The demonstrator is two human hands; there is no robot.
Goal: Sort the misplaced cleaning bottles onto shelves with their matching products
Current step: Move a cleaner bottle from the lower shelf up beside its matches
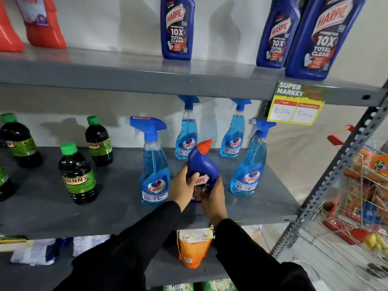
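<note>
At the centre of the frame we see both hands wrapped round a dark blue Harpic bottle (202, 164) with an orange-red cap: the left hand (182, 185) holds its left flank, the right hand (214, 196) its lower right, each grip closed on the bottle, whose label shows "HARPIC" and "10X". It stands tilted on the middle shelf (63, 213) among four blue Colin spray bottles (155, 164), each marked "5X". Left of them stand dark bottles with green caps (78, 175), labelled "SUNNY". On the upper shelf (126, 72), three more Harpic bottles (177, 28) read "POWER PLUS 10X TOTAL CLEAN". At upper right hangs a yellow "SUPER MARKET" price tag (295, 106).
</note>
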